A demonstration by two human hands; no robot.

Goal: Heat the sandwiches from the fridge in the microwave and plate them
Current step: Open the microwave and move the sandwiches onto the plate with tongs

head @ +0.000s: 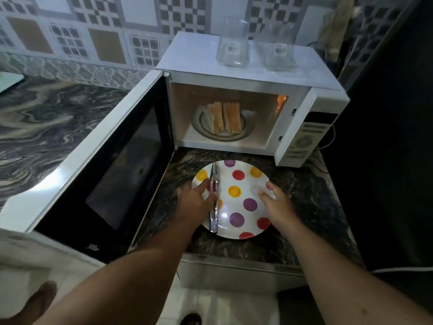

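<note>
Two toasted sandwiches (224, 117) stand on edge on the glass turntable inside the white microwave (246, 73), whose door (112, 156) hangs wide open to the left. In front of it, on the dark marbled counter, lies a white plate (243, 184) with coloured dots. Metal tongs (214, 198) rest along the plate's left side. My left hand (196, 200) lies on the plate's left rim, its thumb and fingers touching the tongs. My right hand (275, 202) rests with relaxed fingers on the plate's right rim.
Two clear glass containers (233, 43) (276, 49) stand on top of the microwave. The open door blocks the counter to the left. A dark appliance wall (386, 137) rises at the right. The counter's front edge (234, 263) runs just below the plate.
</note>
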